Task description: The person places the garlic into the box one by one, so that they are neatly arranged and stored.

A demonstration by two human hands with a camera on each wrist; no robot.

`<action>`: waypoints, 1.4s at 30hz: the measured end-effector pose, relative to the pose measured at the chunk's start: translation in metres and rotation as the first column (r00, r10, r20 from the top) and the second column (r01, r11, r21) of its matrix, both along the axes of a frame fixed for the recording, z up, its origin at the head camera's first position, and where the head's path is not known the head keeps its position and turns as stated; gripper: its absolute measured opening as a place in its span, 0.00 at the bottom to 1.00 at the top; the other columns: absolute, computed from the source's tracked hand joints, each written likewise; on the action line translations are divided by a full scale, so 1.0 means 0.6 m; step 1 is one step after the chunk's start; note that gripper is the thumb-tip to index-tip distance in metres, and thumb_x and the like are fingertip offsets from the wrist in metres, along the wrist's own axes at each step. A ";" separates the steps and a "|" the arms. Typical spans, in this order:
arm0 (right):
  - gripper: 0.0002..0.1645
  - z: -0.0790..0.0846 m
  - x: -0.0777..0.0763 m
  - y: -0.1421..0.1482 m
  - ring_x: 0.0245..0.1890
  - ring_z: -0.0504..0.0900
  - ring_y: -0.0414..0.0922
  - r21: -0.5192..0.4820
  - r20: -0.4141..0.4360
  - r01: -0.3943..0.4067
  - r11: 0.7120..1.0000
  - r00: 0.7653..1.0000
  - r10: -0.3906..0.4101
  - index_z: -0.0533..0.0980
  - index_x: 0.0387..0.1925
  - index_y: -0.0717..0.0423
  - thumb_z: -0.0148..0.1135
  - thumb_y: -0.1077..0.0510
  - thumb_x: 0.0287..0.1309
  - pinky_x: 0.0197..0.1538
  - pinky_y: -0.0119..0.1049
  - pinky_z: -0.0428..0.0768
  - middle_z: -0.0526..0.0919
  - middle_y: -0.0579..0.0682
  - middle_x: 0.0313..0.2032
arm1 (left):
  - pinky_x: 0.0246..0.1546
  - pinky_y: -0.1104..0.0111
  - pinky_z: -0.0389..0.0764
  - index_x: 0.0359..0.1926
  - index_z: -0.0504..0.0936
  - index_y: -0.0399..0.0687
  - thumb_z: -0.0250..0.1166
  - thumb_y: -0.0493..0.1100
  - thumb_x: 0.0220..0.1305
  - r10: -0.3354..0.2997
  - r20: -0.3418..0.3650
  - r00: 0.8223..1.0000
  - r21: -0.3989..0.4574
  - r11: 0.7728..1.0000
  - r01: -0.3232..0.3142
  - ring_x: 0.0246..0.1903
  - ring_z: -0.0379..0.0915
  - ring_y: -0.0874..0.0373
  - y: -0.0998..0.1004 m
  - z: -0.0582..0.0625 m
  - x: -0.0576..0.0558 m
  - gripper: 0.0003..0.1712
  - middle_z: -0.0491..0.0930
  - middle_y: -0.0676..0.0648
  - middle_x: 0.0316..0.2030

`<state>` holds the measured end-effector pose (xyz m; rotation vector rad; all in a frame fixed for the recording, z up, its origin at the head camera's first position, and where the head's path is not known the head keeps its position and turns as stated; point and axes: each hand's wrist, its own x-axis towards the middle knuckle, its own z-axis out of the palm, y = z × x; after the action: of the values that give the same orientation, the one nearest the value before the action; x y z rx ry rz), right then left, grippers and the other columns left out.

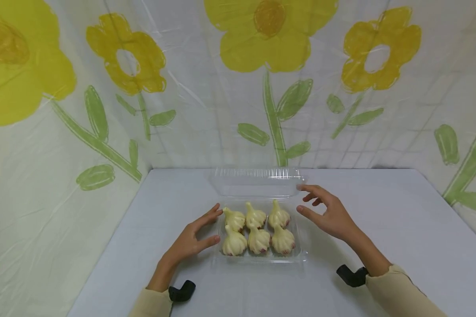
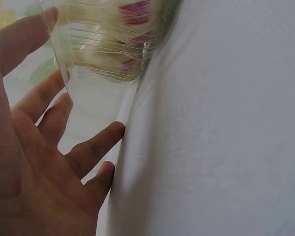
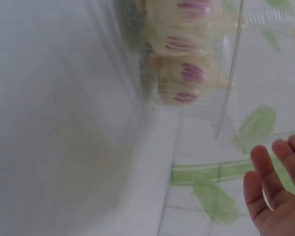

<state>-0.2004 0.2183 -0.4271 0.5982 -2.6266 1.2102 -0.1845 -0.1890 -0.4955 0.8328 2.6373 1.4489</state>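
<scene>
A clear plastic clamshell box [image 1: 258, 260] stands on the table with its lid [image 1: 258, 187] raised at the far side. Several pale garlic bulbs [image 1: 259, 240] sit inside in two rows, necks pointing away; purple streaks mark their bases in both wrist views. My left hand [image 1: 192, 237] is at the box's left side, fingers spread, with fingertips [image 2: 63, 78] right at the rim. On the other side, my right hand [image 1: 331, 216] has its index fingertip by the lid's right corner and its thumb near the box's right rim. Neither hand grips anything.
A white cloth covers the table [image 1: 381, 211], whose far edge meets a hanging sheet [image 1: 206, 110] printed with yellow flowers. Black wrist mounts [image 1: 182, 291] show on both forearms, below beige sleeves [image 1: 400, 293].
</scene>
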 end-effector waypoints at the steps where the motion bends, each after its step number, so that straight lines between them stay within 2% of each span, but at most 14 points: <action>1: 0.32 -0.001 0.005 0.001 0.51 0.82 0.52 0.006 0.009 0.000 1.000 1.000 0.000 0.73 0.68 0.47 0.70 0.52 0.64 0.51 0.37 0.80 0.81 0.51 0.60 | 0.73 0.39 0.59 0.76 0.67 0.60 0.70 0.46 0.67 -0.001 0.002 1.000 0.000 1.000 0.001 0.76 0.59 0.47 0.000 0.000 0.000 0.38 0.55 0.50 0.80; 5: 0.33 -0.010 0.021 0.006 0.52 0.82 0.56 0.020 0.048 -0.009 1.000 0.999 0.008 0.72 0.68 0.51 0.70 0.52 0.64 0.52 0.51 0.81 0.83 0.54 0.58 | 0.72 0.36 0.58 0.76 0.67 0.62 0.70 0.46 0.67 -0.001 0.017 1.000 0.008 1.000 0.001 0.76 0.59 0.47 0.000 0.000 -0.001 0.39 0.55 0.52 0.80; 8: 0.35 -0.017 0.033 0.011 0.54 0.82 0.56 0.033 0.061 -0.025 0.999 0.998 0.023 0.70 0.70 0.51 0.70 0.52 0.65 0.52 0.55 0.81 0.82 0.55 0.59 | 0.71 0.35 0.58 0.75 0.68 0.60 0.70 0.48 0.66 0.019 0.030 0.999 -0.003 1.000 -0.018 0.76 0.59 0.44 -0.001 0.000 0.000 0.38 0.59 0.49 0.79; 10: 0.37 -0.022 0.038 0.014 0.56 0.81 0.53 0.039 0.052 -0.045 0.998 0.998 0.043 0.69 0.72 0.50 0.70 0.52 0.65 0.53 0.53 0.81 0.80 0.53 0.63 | 0.71 0.36 0.59 0.74 0.69 0.56 0.70 0.50 0.65 0.049 0.049 0.998 -0.016 0.999 -0.048 0.76 0.59 0.41 -0.001 0.001 0.001 0.38 0.63 0.45 0.77; 13: 0.40 -0.029 0.043 0.019 0.59 0.79 0.43 0.045 0.019 -0.084 0.995 0.996 0.083 0.66 0.74 0.49 0.70 0.55 0.64 0.55 0.45 0.81 0.78 0.51 0.66 | 0.71 0.36 0.59 0.76 0.65 0.52 0.72 0.53 0.63 0.092 0.090 0.992 -0.035 0.995 -0.090 0.76 0.58 0.38 -0.001 0.004 0.003 0.44 0.65 0.41 0.75; 15: 0.40 -0.035 0.046 0.020 0.61 0.77 0.38 0.041 0.002 -0.114 0.993 0.994 0.114 0.65 0.75 0.50 0.70 0.57 0.64 0.56 0.39 0.80 0.76 0.50 0.68 | 0.71 0.35 0.58 0.78 0.61 0.53 0.72 0.54 0.63 0.107 0.102 0.989 -0.042 0.994 -0.103 0.76 0.56 0.37 -0.001 0.005 0.003 0.47 0.63 0.41 0.76; 17: 0.40 -0.041 0.048 0.021 0.62 0.77 0.39 0.034 -0.009 -0.138 0.990 0.990 0.139 0.65 0.75 0.51 0.69 0.59 0.65 0.56 0.36 0.80 0.75 0.51 0.69 | 0.69 0.32 0.58 0.80 0.57 0.59 0.72 0.54 0.63 0.108 0.100 0.989 -0.049 0.993 -0.103 0.75 0.58 0.36 0.000 0.006 0.003 0.50 0.59 0.43 0.78; 22: 0.35 -0.055 0.056 0.021 0.66 0.76 0.38 0.010 -0.021 -0.176 0.984 0.984 0.176 0.67 0.73 0.53 0.66 0.61 0.67 0.57 0.35 0.80 0.70 0.55 0.73 | 0.66 0.29 0.59 0.81 0.54 0.64 0.71 0.51 0.65 0.082 0.055 0.995 -0.033 0.996 -0.080 0.70 0.67 0.37 0.001 0.005 0.001 0.49 0.57 0.46 0.79; 26: 0.33 -0.066 0.060 0.022 0.67 0.70 0.27 0.007 -0.039 -0.181 0.983 0.983 0.181 0.69 0.71 0.56 0.65 0.63 0.67 0.57 0.36 0.81 0.69 0.58 0.73 | 0.67 0.30 0.59 0.80 0.54 0.60 0.69 0.49 0.66 0.051 0.050 0.997 0.002 0.999 -0.051 0.70 0.68 0.38 0.000 0.004 0.000 0.48 0.56 0.47 0.80; 31: 0.30 -0.070 0.062 0.019 0.69 0.67 0.24 0.005 -0.036 -0.184 0.983 0.982 0.184 0.71 0.69 0.61 0.62 0.67 0.67 0.57 0.34 0.81 0.69 0.60 0.73 | 0.66 0.30 0.61 0.83 0.44 0.54 0.63 0.38 0.71 -0.020 0.061 0.998 0.075 0.997 0.015 0.71 0.65 0.33 -0.002 0.004 -0.004 0.49 0.52 0.41 0.80; 35: 0.26 -0.067 0.065 0.014 0.69 0.70 0.30 -0.007 0.035 -0.159 0.987 0.987 0.159 0.69 0.71 0.60 0.53 0.65 0.75 0.60 0.25 0.76 0.69 0.58 0.73 | 0.65 0.29 0.61 0.83 0.40 0.55 0.50 0.30 0.73 -0.080 0.093 0.992 0.161 0.985 0.064 0.71 0.61 0.28 -0.003 0.006 -0.006 0.46 0.43 0.41 0.82; 37: 0.26 -0.065 0.067 0.012 0.69 0.73 0.38 0.000 0.076 -0.140 0.990 0.987 0.140 0.66 0.73 0.58 0.47 0.61 0.79 0.62 0.29 0.76 0.69 0.56 0.74 | 0.65 0.28 0.61 0.83 0.41 0.54 0.47 0.32 0.75 -0.100 0.084 0.991 0.183 0.980 0.083 0.72 0.59 0.27 -0.002 0.008 -0.007 0.42 0.40 0.41 0.82; 40: 0.29 -0.063 0.070 0.009 0.67 0.75 0.52 0.026 0.119 -0.120 0.992 0.986 0.116 0.60 0.77 0.54 0.45 0.55 0.81 0.62 0.44 0.78 0.68 0.54 0.74 | 0.64 0.27 0.60 0.83 0.42 0.53 0.51 0.48 0.80 -0.109 0.048 0.993 0.171 0.980 0.099 0.73 0.58 0.28 0.000 0.011 -0.005 0.40 0.39 0.42 0.83; 42: 0.32 -0.063 0.073 0.008 0.67 0.74 0.56 0.044 0.134 -0.125 0.991 0.984 0.118 0.57 0.79 0.51 0.47 0.54 0.80 0.61 0.55 0.77 0.66 0.53 0.75 | 0.64 0.25 0.57 0.83 0.42 0.55 0.56 0.62 0.75 -0.101 0.032 0.994 0.140 0.985 0.096 0.74 0.58 0.30 0.004 0.013 -0.004 0.48 0.39 0.44 0.83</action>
<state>-0.1568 0.2229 -0.4650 0.7218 -2.7749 1.2587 -0.1868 -0.1869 -0.4878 0.9213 2.4527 1.6200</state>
